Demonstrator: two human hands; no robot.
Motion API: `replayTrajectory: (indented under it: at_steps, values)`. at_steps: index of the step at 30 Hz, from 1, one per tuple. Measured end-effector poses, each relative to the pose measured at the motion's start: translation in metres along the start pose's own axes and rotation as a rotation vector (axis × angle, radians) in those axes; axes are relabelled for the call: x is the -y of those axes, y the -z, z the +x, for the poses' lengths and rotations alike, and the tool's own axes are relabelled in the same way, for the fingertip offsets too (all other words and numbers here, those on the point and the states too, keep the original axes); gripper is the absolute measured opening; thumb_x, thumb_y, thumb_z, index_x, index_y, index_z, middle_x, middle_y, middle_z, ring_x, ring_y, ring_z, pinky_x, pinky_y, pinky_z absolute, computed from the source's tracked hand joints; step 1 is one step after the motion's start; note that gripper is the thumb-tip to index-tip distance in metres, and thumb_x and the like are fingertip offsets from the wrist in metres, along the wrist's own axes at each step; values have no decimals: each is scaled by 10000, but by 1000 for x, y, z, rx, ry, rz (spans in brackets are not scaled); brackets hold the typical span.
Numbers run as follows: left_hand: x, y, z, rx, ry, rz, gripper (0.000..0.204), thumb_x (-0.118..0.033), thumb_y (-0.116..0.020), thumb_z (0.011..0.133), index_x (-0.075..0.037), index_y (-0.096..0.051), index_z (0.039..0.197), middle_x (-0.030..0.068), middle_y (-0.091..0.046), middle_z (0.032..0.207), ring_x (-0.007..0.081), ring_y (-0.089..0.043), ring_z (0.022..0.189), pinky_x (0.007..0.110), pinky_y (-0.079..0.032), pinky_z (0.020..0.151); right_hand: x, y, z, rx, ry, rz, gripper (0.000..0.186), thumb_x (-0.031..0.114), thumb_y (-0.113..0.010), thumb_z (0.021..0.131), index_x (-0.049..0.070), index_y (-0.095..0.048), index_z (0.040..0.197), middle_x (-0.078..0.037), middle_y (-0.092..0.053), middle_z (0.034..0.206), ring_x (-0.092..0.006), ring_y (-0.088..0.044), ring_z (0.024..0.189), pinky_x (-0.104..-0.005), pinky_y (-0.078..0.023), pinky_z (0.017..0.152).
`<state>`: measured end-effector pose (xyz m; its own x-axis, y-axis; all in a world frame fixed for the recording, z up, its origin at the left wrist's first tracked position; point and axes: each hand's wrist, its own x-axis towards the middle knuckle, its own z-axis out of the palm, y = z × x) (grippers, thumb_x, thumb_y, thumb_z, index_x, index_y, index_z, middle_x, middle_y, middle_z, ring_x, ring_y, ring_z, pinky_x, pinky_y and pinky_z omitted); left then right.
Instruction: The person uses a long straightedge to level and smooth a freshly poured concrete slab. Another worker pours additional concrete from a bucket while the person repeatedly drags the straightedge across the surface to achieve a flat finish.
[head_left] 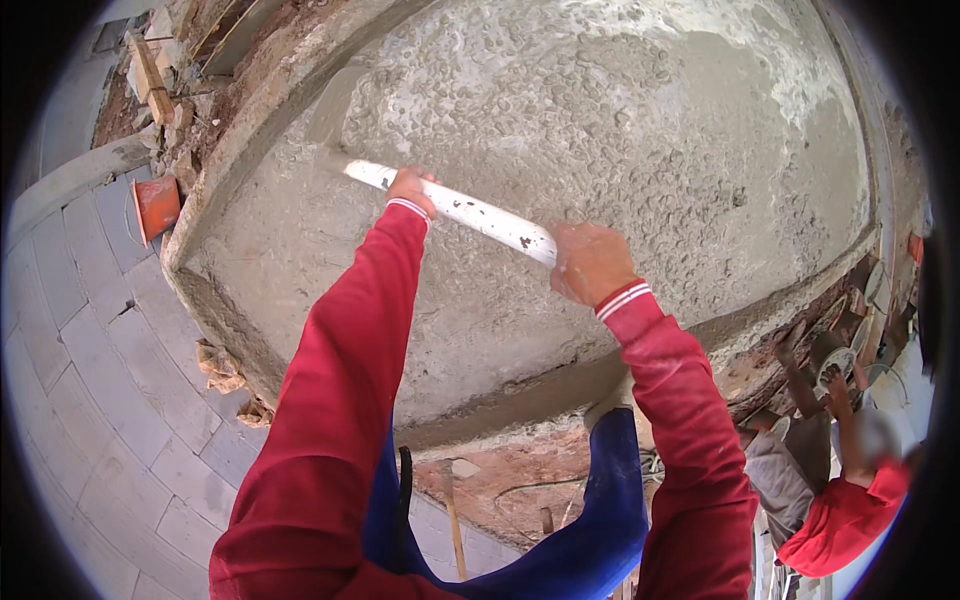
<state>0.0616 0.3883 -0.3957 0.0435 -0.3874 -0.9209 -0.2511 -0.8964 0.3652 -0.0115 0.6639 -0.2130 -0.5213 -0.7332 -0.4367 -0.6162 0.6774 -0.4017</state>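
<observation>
Both of my hands grip a white pole (485,217) with dark worn specks, held slantwise over wet grey concrete (620,130). My left hand (412,190) is wrapped round it near its far left end. My right hand (592,262) closes round the near right end. Beyond my left hand, the pole's tip reaches the wet mix; whether a tool head is attached there I cannot tell. Lumps and ridges cover the concrete's middle, while its left part lies smoother. A raised rim (215,190) bounds the concrete.
An orange bucket (156,207) stands outside the rim at left, on grey paving (130,370). Rubble and wooden pieces (150,80) lie at upper left. Below me, a wooden handle (455,525) leans near the rim. Another person in a red top (845,520) is at lower right, near rubble.
</observation>
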Motion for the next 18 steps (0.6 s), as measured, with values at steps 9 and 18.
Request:
replayTrajectory:
  at_steps: [9, 18]
  values:
    - [252, -83, -199, 113, 253, 239, 192, -71, -604, 890, 3, -577, 1065, 111, -580, 759, 228, -584, 608, 396, -514, 551, -54, 43, -287, 85, -547, 7, 345, 124, -668, 675, 68, -572, 1002, -163, -647, 696, -375, -663, 645, -475, -537, 580]
    - [253, 37, -311, 245, 458, 85, 259, -5, -702, 743, -50, -510, 911, 80, -574, 688, 213, -584, 502, 374, -521, 469, 67, 81, -378, 293, -880, -61, 305, 166, -718, 641, 102, -597, 912, -185, -653, 681, -398, -667, 651, -494, -532, 591]
